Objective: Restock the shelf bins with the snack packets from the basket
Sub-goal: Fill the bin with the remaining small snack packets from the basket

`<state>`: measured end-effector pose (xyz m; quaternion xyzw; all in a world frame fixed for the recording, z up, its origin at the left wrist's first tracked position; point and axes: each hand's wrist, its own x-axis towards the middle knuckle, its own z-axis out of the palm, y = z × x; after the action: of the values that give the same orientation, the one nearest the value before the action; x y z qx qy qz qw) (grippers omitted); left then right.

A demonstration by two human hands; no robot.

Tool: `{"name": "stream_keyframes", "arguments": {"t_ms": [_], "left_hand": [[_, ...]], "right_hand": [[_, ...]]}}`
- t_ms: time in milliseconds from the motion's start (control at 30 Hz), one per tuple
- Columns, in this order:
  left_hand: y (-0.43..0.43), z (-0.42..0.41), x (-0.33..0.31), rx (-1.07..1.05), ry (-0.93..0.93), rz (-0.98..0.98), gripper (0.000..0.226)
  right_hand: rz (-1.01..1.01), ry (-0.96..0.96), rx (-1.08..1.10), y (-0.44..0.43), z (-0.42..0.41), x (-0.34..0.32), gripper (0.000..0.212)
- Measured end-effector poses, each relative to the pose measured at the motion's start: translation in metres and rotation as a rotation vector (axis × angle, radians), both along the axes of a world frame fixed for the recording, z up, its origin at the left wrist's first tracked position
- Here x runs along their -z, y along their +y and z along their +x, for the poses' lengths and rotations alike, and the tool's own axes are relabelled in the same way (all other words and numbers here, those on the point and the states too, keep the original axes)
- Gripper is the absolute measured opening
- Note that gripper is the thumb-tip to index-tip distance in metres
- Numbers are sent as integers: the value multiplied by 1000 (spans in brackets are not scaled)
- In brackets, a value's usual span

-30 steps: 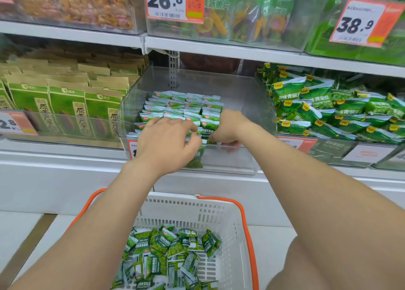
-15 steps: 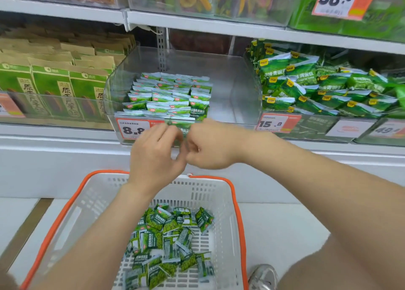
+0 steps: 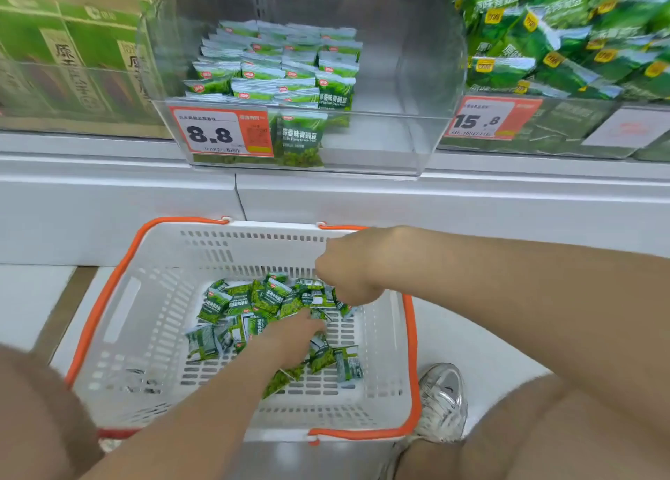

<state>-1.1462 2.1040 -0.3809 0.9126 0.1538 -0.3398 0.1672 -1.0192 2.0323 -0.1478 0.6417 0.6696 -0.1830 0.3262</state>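
Observation:
Several small green snack packets (image 3: 235, 305) lie in a loose pile in the white basket (image 3: 145, 298) with an orange rim, on the floor below the shelf. My left hand (image 3: 293, 338) reaches down into the pile, its fingers stretched out over the packets. My right hand (image 3: 348, 265) hangs over the far right part of the pile. Its fingers curl downward and their tips are hidden among the packets. Above, the clear shelf bin (image 3: 417, 80) holds neat rows of the same packets (image 3: 275, 69) on its left side. Its right side is bare.
A price tag reading 8.8 (image 3: 221, 131) is on the bin's front. Brown-and-green boxes (image 3: 72, 55) fill the bin to the left, larger green bags (image 3: 565, 44) the bin to the right. My shoe (image 3: 442, 403) stands by the basket's right corner.
Both hands have left the shelf bin and dropped into the basket. The view has tilted downward with them.

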Motion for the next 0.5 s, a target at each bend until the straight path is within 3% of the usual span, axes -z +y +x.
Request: {"name": "stream_keyframes", "arguments": {"t_ms": [67,167,333,500], "left_hand": [[-12,2,9,122,66,55,88],[-18,9,20,230,86,135,104],[-15,14,22,203,48,180,82],[-4,15,19,14,-185,82,43]], "right_hand": [[10,12,-1,3,1,-1,31],[21,9,3,6,4,-2,30],[15,13,28,9,10,-3,30],[28,7,15,14,14,-8,28]]}}
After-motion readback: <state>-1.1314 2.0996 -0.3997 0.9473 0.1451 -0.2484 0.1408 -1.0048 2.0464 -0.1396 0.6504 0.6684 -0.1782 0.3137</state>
